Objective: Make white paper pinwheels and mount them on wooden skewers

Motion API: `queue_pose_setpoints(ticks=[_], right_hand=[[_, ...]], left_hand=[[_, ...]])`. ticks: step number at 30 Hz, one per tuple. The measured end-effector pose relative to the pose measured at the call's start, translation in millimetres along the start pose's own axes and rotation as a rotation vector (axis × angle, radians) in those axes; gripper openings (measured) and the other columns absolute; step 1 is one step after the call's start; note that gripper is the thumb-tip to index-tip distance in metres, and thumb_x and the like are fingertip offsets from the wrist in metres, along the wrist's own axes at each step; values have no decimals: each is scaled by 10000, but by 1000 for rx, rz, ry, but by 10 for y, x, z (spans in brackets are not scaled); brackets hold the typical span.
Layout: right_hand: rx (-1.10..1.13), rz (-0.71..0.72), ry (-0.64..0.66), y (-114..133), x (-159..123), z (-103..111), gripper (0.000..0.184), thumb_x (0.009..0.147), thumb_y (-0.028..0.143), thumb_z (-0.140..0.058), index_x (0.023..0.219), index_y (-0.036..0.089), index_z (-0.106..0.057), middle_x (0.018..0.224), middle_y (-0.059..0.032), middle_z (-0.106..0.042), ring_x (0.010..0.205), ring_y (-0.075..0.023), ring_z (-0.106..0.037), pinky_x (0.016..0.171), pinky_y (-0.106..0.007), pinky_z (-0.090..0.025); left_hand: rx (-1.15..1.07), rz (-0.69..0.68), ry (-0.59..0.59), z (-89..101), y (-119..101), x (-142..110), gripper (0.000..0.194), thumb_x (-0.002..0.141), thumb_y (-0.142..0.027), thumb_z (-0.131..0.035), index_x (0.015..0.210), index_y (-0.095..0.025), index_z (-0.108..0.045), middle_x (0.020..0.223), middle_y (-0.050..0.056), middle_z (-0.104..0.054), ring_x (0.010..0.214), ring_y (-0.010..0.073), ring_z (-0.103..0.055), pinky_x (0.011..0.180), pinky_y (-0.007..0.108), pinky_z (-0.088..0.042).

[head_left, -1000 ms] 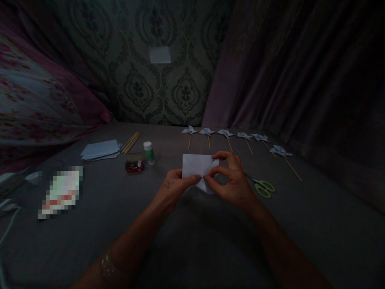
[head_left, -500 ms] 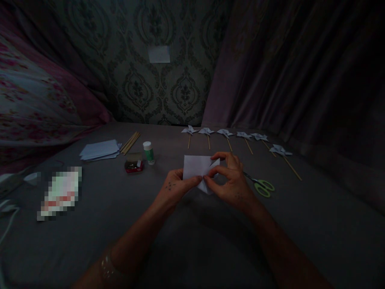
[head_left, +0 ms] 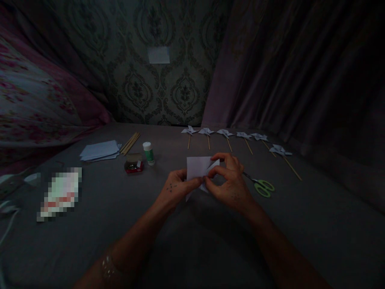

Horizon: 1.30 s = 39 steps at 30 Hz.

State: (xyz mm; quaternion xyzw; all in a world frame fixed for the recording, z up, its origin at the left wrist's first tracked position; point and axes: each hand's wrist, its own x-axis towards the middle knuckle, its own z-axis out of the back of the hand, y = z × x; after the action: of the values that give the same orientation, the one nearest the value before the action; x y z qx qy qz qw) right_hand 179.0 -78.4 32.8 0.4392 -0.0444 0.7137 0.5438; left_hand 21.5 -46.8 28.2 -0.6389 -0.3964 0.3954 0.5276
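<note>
A white sheet of paper (head_left: pixel 197 167), cut and partly folded, is held between both hands above the table. My left hand (head_left: pixel 180 185) grips its left side, thumb pressed near the middle. My right hand (head_left: pixel 227 178) pinches the paper close to the centre, and a pointed flap stands up beside its fingers. The two thumbs almost meet at the centre, hiding what lies under them. Green-handled scissors (head_left: pixel 263 188) lie just right of my right hand, their blades partly behind it.
Several paper pinwheels on sticks (head_left: pixel 225 133) lie in a row at the back right. On the left are a paper stack (head_left: pixel 100 151), wooden sticks (head_left: pixel 130 143), a glue stick (head_left: pixel 148 153) and a small open box of metal pieces (head_left: pixel 134 166). A power strip (head_left: pixel 9 185) sits far left.
The paper's left part has bent inward and its left edge has shifted right, with a lower corner now showing below my left hand. Both hands keep their hold, nearly in place.
</note>
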Motion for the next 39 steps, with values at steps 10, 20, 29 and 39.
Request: queue_pose_setpoints(ticks=[10,20,29,39], right_hand=[[5,-26,4,38,-13,-28,84,698,211,-647,627,203,-603,1073,-60,-556,1031,-252,-491,892,-446,-334],[593,-412,-35,-79,29,-91,320,693,397,-673,954,219,-626,1086,-87,-597,986,-229,-565,845,-385,-423],[1070,-713,271,-94,-25,-258,365,675,493,-685,877,190,-705,923,-52,-716,863,-219,-637,788,-323,-441],[1029,-833,214,-47,-64,-307,246,574,290,-738,790,176,-723,851,-67,-736,807,-233,-670,782,-344,-474]], left_hand=[[-25,28,-58,1,45,20,194,609,-281,-717,721,-123,-704,665,44,-683,578,147,-596,549,233,-431],[-304,189,-110,43,-40,65,216,548,-153,-739,755,-101,-708,714,85,-717,579,168,-641,597,269,-504],[-236,176,-168,45,38,120,206,545,-151,-723,743,-103,-701,653,63,-697,538,159,-620,560,261,-486],[-133,107,-105,9,106,97,123,576,-177,-694,690,-134,-709,649,48,-697,569,161,-620,588,259,-468]])
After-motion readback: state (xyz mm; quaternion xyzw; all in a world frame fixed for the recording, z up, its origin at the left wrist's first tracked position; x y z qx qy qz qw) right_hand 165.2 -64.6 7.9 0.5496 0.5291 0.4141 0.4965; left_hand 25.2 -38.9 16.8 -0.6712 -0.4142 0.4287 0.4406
